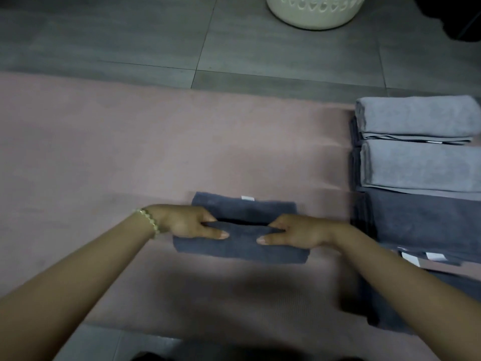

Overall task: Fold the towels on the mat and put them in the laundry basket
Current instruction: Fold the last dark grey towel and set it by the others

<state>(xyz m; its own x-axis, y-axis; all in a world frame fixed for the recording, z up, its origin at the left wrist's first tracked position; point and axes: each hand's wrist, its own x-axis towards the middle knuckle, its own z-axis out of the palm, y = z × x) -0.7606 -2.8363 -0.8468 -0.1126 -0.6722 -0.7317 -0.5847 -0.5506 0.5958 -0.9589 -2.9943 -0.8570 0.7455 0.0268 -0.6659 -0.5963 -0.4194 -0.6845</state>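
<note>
Dark grey towel (242, 241) lies folded on the pink mat (104, 152); left hand (187, 222) and right hand (299, 230) each pinch its top fold, fingers (205, 217) curled round it. White basket (315, 11) stands beyond.

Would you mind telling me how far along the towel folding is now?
Done: the upper light grey towel and lower light grey towel lie folded at the right of the mat. In hand: the left hand and right hand grip a folded dark towel. Left: the darker towels near the right arm look unfinished, and the inside of the laundry basket is out of view.
</note>
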